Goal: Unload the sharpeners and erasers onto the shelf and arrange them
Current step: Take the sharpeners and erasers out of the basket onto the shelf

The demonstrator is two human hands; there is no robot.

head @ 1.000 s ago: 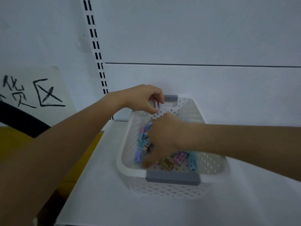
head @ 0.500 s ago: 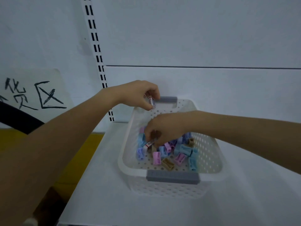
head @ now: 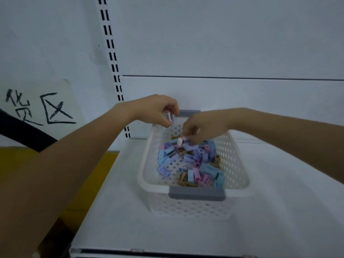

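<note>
A white perforated basket (head: 236, 164) with grey handles stands on the white shelf (head: 279, 211). Inside lie several small sharpeners (head: 195, 164) in blue, pink, purple and tan. My left hand (head: 158, 110) hovers over the basket's far left corner and pinches a small wrapped eraser (head: 170, 117). My right hand (head: 202, 127) is raised above the far end of the pile and pinches another eraser (head: 183, 140), white at its tip, in its fingertips.
The shelf's back panel rises right behind the basket, with a slotted upright (head: 113, 67) at its left. A paper sign (head: 39, 108) with handwritten characters hangs at the left. A yellow surface (head: 16, 164) lies below left. The shelf's front edge (head: 167, 251) is near.
My right hand has come up out of the sharpener pile toward the far end, now pinching an eraser. My left hand has stayed near the far left corner with its eraser.
</note>
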